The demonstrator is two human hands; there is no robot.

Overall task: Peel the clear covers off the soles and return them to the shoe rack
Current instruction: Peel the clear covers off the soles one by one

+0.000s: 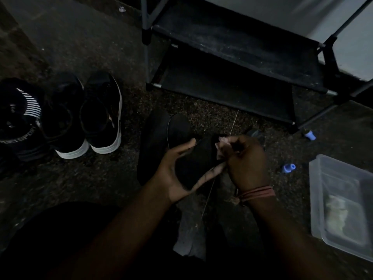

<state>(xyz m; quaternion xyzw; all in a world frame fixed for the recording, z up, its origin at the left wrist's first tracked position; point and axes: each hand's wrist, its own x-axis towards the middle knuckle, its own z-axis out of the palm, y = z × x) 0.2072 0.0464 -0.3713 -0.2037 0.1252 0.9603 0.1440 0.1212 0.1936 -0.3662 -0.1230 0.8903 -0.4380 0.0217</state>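
My left hand (177, 172) cradles a black shoe (193, 156) turned sole-up, thumb on its far side and fingers under the near edge. My right hand (244, 158) pinches a thin clear cover (221, 147) at the heel end of the sole; its edge shows as a faint line running up and down from the pinch. A second black shoe (153, 138) lies on the floor just behind. The black shoe rack (238, 63) stands at the top right with bare shelves.
A pair of black sneakers with white soles (84, 116) and a striped black shoe (20, 118) stand at the left. A clear plastic tub (341, 201) sits at the right. Two small blue caps (288, 168) lie on the speckled floor.
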